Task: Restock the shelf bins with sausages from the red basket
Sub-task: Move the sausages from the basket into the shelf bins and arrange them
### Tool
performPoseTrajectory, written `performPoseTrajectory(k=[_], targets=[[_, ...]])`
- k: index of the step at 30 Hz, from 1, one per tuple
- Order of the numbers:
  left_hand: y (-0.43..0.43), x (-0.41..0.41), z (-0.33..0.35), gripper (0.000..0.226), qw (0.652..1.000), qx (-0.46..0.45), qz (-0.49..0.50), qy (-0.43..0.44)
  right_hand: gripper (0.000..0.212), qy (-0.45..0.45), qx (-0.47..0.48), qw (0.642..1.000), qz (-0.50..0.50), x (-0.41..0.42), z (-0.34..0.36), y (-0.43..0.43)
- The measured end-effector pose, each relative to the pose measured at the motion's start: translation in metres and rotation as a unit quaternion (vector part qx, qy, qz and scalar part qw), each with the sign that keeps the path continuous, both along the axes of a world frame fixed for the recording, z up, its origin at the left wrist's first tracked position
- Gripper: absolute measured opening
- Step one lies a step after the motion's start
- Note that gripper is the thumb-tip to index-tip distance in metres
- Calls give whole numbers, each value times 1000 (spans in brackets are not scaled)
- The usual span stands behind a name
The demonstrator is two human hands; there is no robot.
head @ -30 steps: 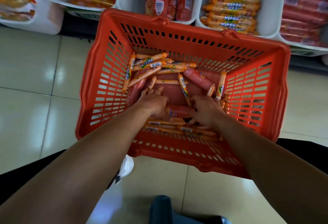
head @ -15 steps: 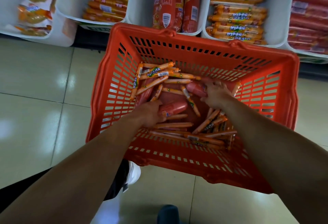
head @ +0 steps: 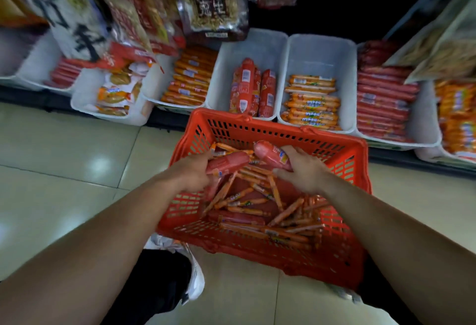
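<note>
The hanging snack bags (head: pixel 103 15) at the top left are smeared with blur, so their big letters cannot be read. The orange packs in the white plastic bin (head: pixel 456 118) at the far right are cut off by the edge. Labels on the thin orange sausage sticks (head: pixel 247 203) in the red plastic basket (head: pixel 257 250) are too small to read.

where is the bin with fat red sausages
In the head view, the bin sits centre on the shelf, just behind the basket, left of the half-empty orange-sausage bin.
</note>
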State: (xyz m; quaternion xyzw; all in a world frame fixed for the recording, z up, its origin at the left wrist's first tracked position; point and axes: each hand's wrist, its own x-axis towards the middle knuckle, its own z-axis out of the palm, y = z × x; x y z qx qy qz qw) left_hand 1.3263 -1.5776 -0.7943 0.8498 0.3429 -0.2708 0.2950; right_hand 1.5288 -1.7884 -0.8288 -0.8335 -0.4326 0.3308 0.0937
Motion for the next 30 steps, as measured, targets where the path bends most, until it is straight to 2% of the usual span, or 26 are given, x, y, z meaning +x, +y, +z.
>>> performPoseTrajectory(k=[5,9,13,16,21,24,28,30], targets=[[22,2,69,51,998,44,0,-53,72,-4,73,997,-20,-7,55,11],[44,6,99,47,992,56,23,-111,64,-10,101,992,-75,5,74,40],[64,3,89,46,975,24,111,-191,67,35,101,977,-187,21,69,75],[75,10,69,47,962,-8,176,-207,57,59,107,961,-248,36,53,103],[89,39,52,28,945,-9,227,-235,63,68,153,937,-308,66,38,161],[94,54,41,26,934,-12,259,-246,60,21,133,944,-301,70,35,174],[99,80,26,33,931,-13,269,-247,53,-97,98,973,-183,66,18,152],[101,97,19,38,939,-9,253,-234,49,-112,98,974,-172,70,10,139]])
